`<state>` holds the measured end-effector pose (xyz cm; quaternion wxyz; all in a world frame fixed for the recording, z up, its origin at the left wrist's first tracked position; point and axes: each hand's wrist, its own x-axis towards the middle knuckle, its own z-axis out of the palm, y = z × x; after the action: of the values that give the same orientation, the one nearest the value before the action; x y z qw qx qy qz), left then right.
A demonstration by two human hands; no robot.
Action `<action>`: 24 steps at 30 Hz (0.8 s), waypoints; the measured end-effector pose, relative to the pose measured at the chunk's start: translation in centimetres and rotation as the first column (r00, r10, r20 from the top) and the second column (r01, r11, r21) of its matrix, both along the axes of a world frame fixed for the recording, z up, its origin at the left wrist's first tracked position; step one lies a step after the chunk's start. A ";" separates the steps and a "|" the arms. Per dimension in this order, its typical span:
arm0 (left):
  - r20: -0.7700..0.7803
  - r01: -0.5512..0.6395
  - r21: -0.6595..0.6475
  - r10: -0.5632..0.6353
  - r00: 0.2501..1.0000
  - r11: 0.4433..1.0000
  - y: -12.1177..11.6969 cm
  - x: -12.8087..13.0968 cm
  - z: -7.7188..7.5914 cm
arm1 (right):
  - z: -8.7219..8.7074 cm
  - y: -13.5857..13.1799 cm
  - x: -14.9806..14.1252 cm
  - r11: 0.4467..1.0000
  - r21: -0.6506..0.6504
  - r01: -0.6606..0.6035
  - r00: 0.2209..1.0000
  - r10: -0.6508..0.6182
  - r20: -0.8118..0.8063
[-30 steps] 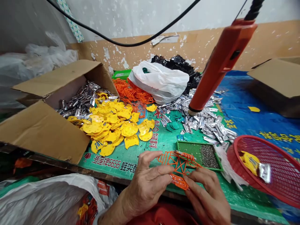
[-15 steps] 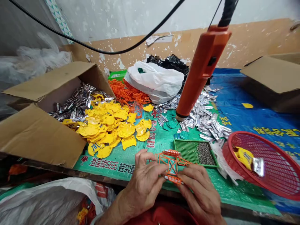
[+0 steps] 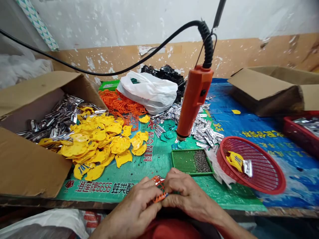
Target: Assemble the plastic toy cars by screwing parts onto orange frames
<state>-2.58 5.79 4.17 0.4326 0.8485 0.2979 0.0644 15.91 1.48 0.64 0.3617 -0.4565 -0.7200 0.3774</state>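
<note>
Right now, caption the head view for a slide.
Left hand and right hand hold an orange plastic piece near a green tray, beside heaped yellow parts.

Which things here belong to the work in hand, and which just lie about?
Seemingly in the work:
orange piece, held by left hand and right hand
hanging orange tool
green tray with metal bits
heap of orange parts

Apparently just lying about:
white bag
cardboard box at right
lone yellow piece on blue sheet
</note>
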 end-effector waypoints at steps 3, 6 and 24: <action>-0.005 -0.079 -0.139 0.079 0.997 0.987 0.5 -0.1 -0.8 | -0.7 0.6 0.1 0.999 -0.052 0.019 1.000 -0.018 0.011; 0.003 -0.121 -0.265 0.126 0.992 0.957 0.9 -0.2 -1.4 | -1.2 0.9 0.2 0.993 -0.116 0.008 1.000 -0.011 -0.028; -0.004 -0.226 -0.691 0.309 0.951 0.687 1.3 -0.6 -2.8 | -2.0 0.7 -0.5 0.958 -0.272 0.088 0.981 -0.131 -0.146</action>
<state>-3.21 7.13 1.35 0.7161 0.5714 0.3962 0.0601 15.41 2.14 -1.36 0.3755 -0.5075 -0.6050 0.4851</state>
